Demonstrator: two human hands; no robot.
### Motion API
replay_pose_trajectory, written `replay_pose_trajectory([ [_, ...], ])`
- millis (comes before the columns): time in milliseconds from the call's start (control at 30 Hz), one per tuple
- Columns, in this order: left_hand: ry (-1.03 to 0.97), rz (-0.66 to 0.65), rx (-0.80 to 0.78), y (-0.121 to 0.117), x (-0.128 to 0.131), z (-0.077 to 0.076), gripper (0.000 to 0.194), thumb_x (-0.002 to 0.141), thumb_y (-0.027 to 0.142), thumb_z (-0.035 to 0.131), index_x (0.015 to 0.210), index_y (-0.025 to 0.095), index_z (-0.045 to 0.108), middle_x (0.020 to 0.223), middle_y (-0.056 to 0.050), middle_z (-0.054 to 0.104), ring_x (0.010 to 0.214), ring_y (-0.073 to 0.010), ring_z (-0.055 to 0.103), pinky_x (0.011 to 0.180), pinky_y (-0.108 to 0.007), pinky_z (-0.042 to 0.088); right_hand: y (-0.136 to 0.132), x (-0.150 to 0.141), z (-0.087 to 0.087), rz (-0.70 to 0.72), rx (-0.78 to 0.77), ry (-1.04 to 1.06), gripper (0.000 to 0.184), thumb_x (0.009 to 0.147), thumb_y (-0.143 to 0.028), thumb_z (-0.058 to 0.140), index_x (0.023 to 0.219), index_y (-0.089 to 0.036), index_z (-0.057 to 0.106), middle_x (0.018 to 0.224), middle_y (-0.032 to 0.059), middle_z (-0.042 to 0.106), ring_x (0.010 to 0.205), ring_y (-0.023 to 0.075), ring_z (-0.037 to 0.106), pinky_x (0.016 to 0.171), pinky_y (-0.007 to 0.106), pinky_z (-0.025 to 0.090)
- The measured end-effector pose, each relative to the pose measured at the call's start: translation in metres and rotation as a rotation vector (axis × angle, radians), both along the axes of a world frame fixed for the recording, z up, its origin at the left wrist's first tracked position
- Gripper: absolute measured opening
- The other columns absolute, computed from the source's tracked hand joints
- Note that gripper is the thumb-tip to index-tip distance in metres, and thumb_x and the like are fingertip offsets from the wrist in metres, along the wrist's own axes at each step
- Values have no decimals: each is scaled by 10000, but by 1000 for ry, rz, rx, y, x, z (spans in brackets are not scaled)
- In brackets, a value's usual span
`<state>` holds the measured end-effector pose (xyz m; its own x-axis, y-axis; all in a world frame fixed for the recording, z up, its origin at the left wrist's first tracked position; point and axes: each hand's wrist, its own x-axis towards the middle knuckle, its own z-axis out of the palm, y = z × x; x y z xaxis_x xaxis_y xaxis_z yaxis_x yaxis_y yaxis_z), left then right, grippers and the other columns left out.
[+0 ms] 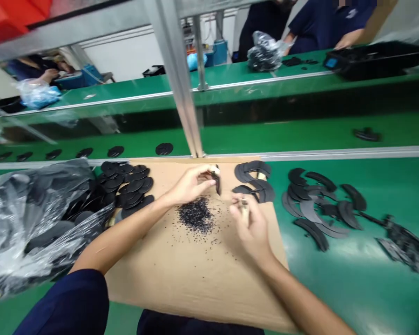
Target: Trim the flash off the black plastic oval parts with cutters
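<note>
My left hand pinches a small black plastic part, held on edge above the cardboard sheet. To its right, my right hand is closed, fingers curled together; a pale, narrow thing shows between them, too blurred to name. Below and between the hands lies a loose heap of tiny black pieces, with stray ones scattered around it. Near the right hand, curved black parts are stacked at the sheet's upper right corner. Overlapping round black discs lie at its upper left.
At left sits a clear plastic bag holding black discs. More curved black pieces are spread on the green table at right. A metal post rises behind the sheet. Discs line the green strip beyond. Co-workers are across.
</note>
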<state>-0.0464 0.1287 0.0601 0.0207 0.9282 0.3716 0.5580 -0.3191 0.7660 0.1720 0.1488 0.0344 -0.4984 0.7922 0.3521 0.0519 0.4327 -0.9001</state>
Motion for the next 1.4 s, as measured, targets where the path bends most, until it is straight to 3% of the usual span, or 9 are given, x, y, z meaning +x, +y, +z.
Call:
replay_pose_trajectory([
  [67, -118, -69, 26, -24, 10, 4, 134, 923, 197, 607, 1037, 151, 661, 1005, -83, 704, 917, -176, 693, 854, -324, 578, 4, -2, 3, -11, -220, 20, 324, 927, -419, 603, 1198, -242, 613, 1202, 89, 664, 1124, 251, 620, 1002, 426, 487],
  [200, 28, -136, 79, -54, 28, 5, 114, 949, 217, 602, 1015, 160, 676, 984, -101, 732, 949, -190, 696, 887, -329, 577, 11, -8, 8, 199, -618, -5, 478, 795, -552, 742, 1150, -240, 673, 1116, 81, 726, 1057, 269, 665, 952, 417, 528],
  [333, 161, -86, 16, -71, 1, 4, 193, 946, 248, 611, 1116, 166, 653, 1078, -110, 730, 997, -201, 693, 913, -324, 574, 10, -11, 15, 237, -690, -60, 520, 692, -582, 822, 1060, -231, 714, 947, 56, 741, 927, 260, 675, 835, 383, 561],
  [533, 616, 611, -265, -81, -112, 4, 200, 881, 115, 485, 893, 146, 682, 1016, -151, 697, 1057, -303, 647, 954, -457, 524, 10, -15, 13, 145, -641, -59, 508, 664, -594, 832, 984, -218, 715, 941, 49, 724, 885, 239, 652, 807, 364, 552],
  [700, 620, 662, -296, -87, -145, -1, 179, 812, 75, 505, 765, 163, 654, 863, -123, 696, 944, -278, 675, 856, -378, 547, 10, -15, 3, 165, -626, -35, 438, 698, -550, 827, 971, -228, 709, 924, 43, 725, 888, 244, 662, 809, 370, 551],
  [900, 310, 454, -77, -90, -85, 4, 250, 963, 188, 485, 1128, 143, 667, 993, -100, 713, 892, -174, 693, 779, -286, 575, 6, -16, -3, 126, -674, 34, 437, 699, -504, 838, 1004, -224, 701, 1009, 58, 739, 949, 255, 672, 875, 406, 555],
  [1033, -21, 204, 153, -89, -20, 5, 212, 951, 134, 557, 1041, 202, 736, 954, -50, 728, 876, -130, 684, 755, -249, 567, 1, -17, -8, 72, -716, 41, 406, 714, -488, 825, 987, -219, 690, 1005, 45, 741, 943, 239, 680, 889, 408, 556],
  [1200, -65, 215, 186, -89, 26, -10, 280, 946, 67, 530, 1060, 209, 742, 964, -45, 750, 910, -128, 695, 795, -268, 580, -4, -16, -10, 104, -690, 30, 409, 766, -506, 777, 1026, -207, 677, 1046, 67, 743, 987, 248, 684, 929, 434, 553],
  [1400, -61, 302, 123, -92, 32, -26, 184, 936, 187, 619, 1094, 191, 712, 944, -48, 720, 828, -135, 654, 726, -268, 571, -9, -16, -5, 131, -639, 39, 438, 804, -507, 741, 1118, -209, 671, 1086, 75, 740, 1061, 259, 674, 969, 445, 549],
])
